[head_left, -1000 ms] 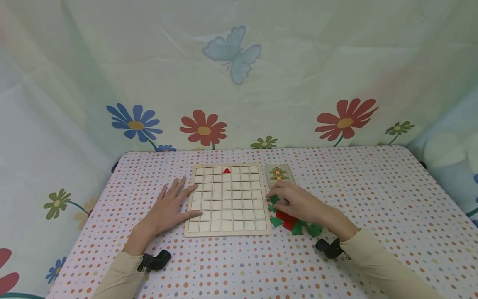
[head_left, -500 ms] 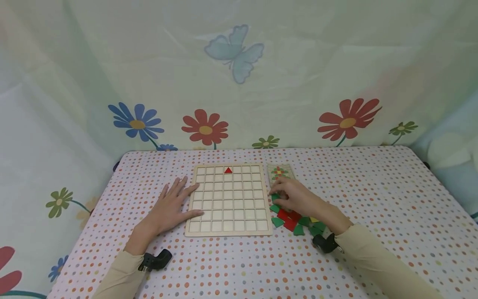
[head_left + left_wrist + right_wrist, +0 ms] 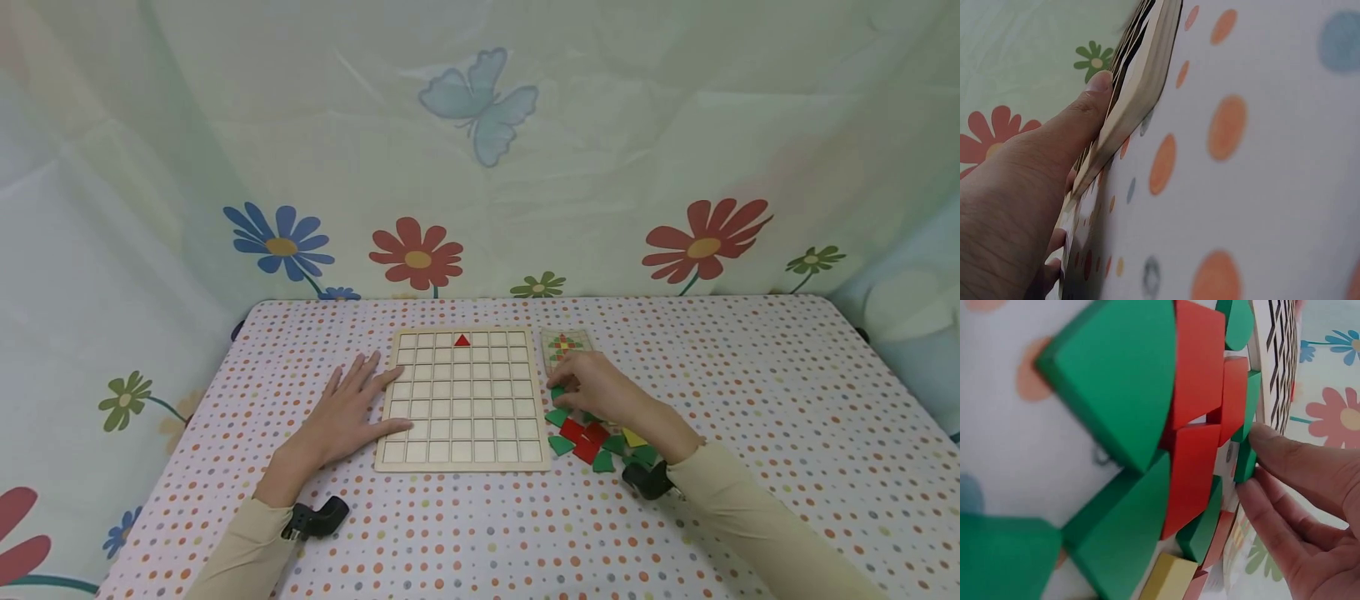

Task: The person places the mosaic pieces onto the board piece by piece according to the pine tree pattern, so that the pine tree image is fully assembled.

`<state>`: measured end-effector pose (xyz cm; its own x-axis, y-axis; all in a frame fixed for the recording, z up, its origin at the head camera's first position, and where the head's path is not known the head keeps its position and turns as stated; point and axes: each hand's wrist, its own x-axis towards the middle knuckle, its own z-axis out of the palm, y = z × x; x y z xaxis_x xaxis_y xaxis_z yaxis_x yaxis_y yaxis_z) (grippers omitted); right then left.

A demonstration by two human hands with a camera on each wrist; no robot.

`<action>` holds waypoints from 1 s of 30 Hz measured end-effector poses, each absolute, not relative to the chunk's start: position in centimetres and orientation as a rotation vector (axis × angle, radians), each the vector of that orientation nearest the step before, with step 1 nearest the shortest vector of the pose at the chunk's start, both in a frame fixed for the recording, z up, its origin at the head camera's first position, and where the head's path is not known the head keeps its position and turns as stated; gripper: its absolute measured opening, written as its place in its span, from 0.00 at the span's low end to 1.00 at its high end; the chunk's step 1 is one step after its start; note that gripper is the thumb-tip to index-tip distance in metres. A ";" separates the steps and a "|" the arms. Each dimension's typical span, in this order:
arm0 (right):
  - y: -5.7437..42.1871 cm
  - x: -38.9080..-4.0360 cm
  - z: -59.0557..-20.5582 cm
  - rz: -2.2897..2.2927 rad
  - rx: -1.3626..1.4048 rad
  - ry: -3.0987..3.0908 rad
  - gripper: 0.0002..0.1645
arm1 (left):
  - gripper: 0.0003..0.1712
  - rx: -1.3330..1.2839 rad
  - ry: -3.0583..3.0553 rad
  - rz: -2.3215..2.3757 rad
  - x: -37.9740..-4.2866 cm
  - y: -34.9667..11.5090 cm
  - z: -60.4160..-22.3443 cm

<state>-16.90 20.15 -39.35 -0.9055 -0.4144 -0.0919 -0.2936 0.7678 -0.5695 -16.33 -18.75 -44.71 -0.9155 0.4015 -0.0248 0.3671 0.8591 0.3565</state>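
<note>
A wooden grid board (image 3: 462, 468) lies on the table, with a red triangle block (image 3: 462, 340) in its top row. My left hand (image 3: 341, 421) rests at the board's left side, fingers spread and the thumb and index finger over its edge. To the right of the board, my right hand (image 3: 603, 390) pinches a small green block (image 3: 1245, 461) between thumb and fingers, low among the other pieces. Beside it are several red blocks (image 3: 1197, 369), a yellow block (image 3: 633, 438) and green blocks with a curved side (image 3: 1116, 375).
A pattern card (image 3: 551, 343) with a red, green and yellow design lies behind the right hand, partly covered by it. The table (image 3: 480, 533) has a dotted cloth, and a flowered curtain (image 3: 322, 125) hangs behind it.
The right hand has shifted slightly back toward the pattern card, uncovering more red blocks and the yellow one. The left hand stays on the board's edge; the head view has shifted slightly.
</note>
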 end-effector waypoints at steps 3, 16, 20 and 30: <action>20.0 -16.9 -39.2 -0.828 -0.545 2.751 0.09 | 0.54 0.611 2.935 0.524 -16.4 -18.8 -44.7; 21.2 -17.4 -39.8 -0.946 -0.460 2.779 0.08 | 0.54 0.607 2.927 0.528 -16.4 -18.6 -44.7; 21.8 -17.3 -40.0 -1.005 -0.450 2.765 0.07 | 0.54 0.612 2.930 0.524 -16.5 -18.6 -44.7; 21.7 -17.1 -39.5 -1.018 -0.593 2.779 0.08 | 0.54 0.600 2.927 0.516 -16.5 -18.8 -44.9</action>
